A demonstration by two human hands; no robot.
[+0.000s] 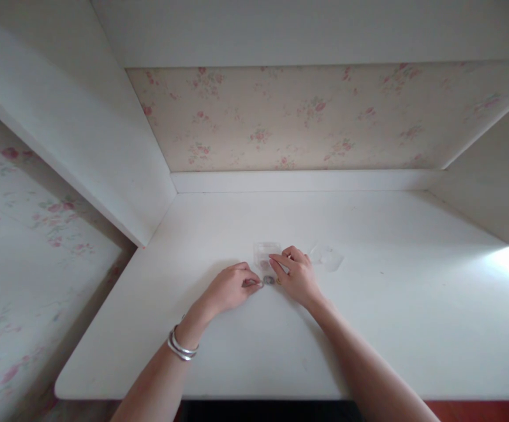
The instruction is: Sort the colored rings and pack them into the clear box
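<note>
A small clear plastic box (261, 249) with inner divisions sits on the white desk in front of my hands. My right hand (297, 276) reaches over its right side, thumb and index fingertip close together; anything between them is too small to make out. My left hand (232, 287) rests on the desk, its thumb and fingers pinched at the near side of the box. What they hold, if anything, I cannot make out. Between the hands lie a small dark grey round piece (269, 280) and a small gold-coloured piece (278, 281), partly covered by my right hand.
Right of my right hand lies another clear plastic piece (328, 258), perhaps a lid or wrapper. The white desk (390, 328) has a side panel (118, 146) at left, another at right, and a low ledge (302, 180) along the floral wall. An overhead panel (302, 32) hangs above.
</note>
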